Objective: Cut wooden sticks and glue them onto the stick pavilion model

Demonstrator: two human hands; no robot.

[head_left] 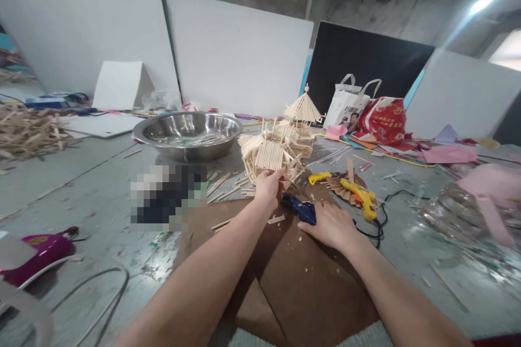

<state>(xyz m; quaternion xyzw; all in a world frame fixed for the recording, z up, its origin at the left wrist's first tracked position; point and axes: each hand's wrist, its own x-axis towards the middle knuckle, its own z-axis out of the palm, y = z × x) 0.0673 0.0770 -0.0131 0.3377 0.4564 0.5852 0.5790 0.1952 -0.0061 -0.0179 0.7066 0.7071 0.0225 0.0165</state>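
My left hand [268, 187] is closed at the near edge of a model built from thin wooden sticks [269, 155], its thumb and fingers pinching the base of a small panel of sticks. Behind that panel rises a pointed stick roof [304, 107]. My right hand [331, 222] is wrapped round a dark blue hand tool [303, 209], whose front end points left toward the model; its exact kind is unclear. Beneath both hands lies a brown sheet [309, 282] with small scraps and short stick pieces. Just right of my right hand is a yellow glue gun [360, 198] with a black cord.
A steel basin [187, 135] stands back left, and loose sticks [28, 130] are heaped at far left. A purple appliance [44, 252] lies near left. Bags, including a red one [382, 121], stand at the back right. Plastic and pink paper [448, 154] clutter the right.
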